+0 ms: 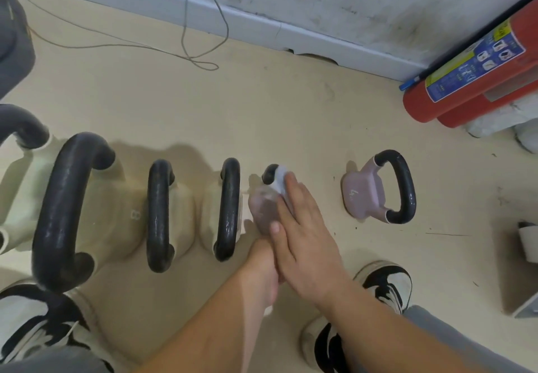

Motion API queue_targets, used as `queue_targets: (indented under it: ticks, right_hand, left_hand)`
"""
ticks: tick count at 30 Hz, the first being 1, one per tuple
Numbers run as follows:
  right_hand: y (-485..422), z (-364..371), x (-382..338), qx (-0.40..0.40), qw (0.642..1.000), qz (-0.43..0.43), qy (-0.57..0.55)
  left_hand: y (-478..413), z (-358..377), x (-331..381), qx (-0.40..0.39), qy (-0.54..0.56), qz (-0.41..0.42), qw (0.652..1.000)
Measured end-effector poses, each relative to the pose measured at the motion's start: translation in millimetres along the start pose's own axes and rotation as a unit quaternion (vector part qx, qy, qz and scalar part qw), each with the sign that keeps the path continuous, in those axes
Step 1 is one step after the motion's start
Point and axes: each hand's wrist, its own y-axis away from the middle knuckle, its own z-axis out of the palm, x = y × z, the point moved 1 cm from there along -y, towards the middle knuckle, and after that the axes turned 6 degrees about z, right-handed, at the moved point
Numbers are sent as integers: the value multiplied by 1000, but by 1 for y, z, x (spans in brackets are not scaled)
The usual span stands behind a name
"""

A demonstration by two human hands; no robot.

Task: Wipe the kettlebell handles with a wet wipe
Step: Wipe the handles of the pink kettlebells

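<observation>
Kettlebell handle (269,173) gets the wet wipe (280,183), pressed under the right hand (302,236), fingers flat. Left hand (262,262) fingers are hidden, so can't tell. A hard sideways push could topple it.

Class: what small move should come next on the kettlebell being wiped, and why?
Probably slide the right hand and its wet wipe back along the handle toward the near end; the wipe sits at the handle's far bend, and the left hand seems to steady the kettlebell.

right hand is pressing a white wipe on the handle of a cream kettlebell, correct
Not quite: the head view shows the right hand pressing the white wipe on the handle of a pink kettlebell, not a cream one.
</observation>
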Motion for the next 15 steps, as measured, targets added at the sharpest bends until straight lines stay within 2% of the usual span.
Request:
queue_targets:
  ticks: [2, 4, 8, 10, 12, 14, 15]
  right_hand:
    - [26, 6, 8, -9, 999, 39, -5]
    - [37, 9, 10, -27, 998, 61, 13]
    - [12, -1, -9, -2, 999, 41, 20]
    - [-17, -6, -17, 27, 999, 31, 13]
    - [-52, -15, -23, 28, 992, 96, -78]
    - [-79, -22, -22, 4, 952, 207, -226]
    - [-83, -25, -22, -9, 938, 231, -257]
  left_hand:
    - [-3, -8, 1, 10, -119, -34, 992]
    - [-4, -15, 0, 8, -173, -75, 982]
    - [0, -18, -6, -2, -60, -53, 997]
    - [-8, -22, -9, 18, -97, -68, 993]
    - [-23, -26, -13, 62, -123, -88, 986]
    - [-26, -22, -11, 91, -137, -98, 981]
    - [-26, -18, -9, 91, -140, -95, 981]
